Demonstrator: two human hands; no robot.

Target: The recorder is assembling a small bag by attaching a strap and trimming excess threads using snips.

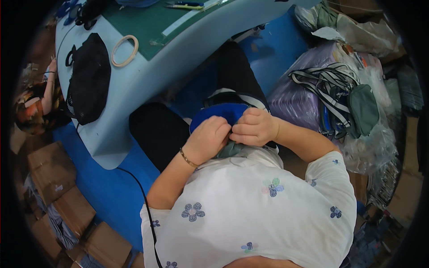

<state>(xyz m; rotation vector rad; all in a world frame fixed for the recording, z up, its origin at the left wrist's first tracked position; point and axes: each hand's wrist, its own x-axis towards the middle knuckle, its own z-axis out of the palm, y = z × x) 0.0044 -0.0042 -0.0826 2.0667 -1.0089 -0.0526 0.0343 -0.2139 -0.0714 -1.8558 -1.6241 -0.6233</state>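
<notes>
A small blue bag [219,115] with grey-green fabric [230,150] at its near side lies on my lap. Both my hands meet over it, fingers bent. My left hand [208,137], with a bracelet at the wrist, is closed on the bag's near edge. Close beside it, my right hand [254,127] is also closed, pinching the same edge. What lies between the fingertips is hidden. A striped strap [243,96] runs behind the bag across my leg.
On the pale table [156,85] are a black mesh bag [90,78], a tape roll [125,64], a green mat [136,24] and yellow-handled snippers [185,5]. At right, several strapped bags [344,102] lie on a plastic-wrapped stack. Cardboard boxes [73,210] stand at left, near another person [42,102].
</notes>
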